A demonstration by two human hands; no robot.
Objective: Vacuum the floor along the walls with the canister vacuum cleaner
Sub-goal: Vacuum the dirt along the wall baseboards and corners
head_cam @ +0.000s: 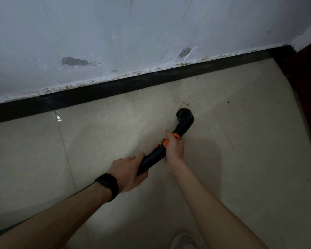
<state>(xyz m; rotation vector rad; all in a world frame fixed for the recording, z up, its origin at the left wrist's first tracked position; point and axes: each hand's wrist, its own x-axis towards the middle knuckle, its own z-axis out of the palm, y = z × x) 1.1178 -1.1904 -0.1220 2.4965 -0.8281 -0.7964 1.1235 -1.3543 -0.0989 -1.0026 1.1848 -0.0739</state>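
At the far left, the vacuum's braided hose (7, 230) runs along under your left forearm and disappears behind the wrist that wears a black watch (108, 186). Your left hand (127, 174) is clamped round the near end of the black wand (152, 159), knuckles up and fingers curled over the tube. The wand slants up and to the right from that grip, above the pale floor tile (106, 137).

Partway along sits an orange collar (166, 143). Your right hand (174, 150) is wrapped round the wand there from the right side. Its thumb lies over the collar, and 2 fingertips show on the tube's left side. So both hands hold the same tube, the left one nearer your body and the right one further along.

Just beyond your right hand the tube bends into a round brush head (185, 114), which points down at the tile. It is near the black skirting (115, 87) but apart from it, below the scuffed white wall (115, 33). Dark specks (184, 103) lie on the tile between the brush head and the skirting. Whether the bristles touch the floor cannot be told.

A pale shoe (183, 241) shows at the bottom edge, and a dark red surface (309, 90) stands at the far right.
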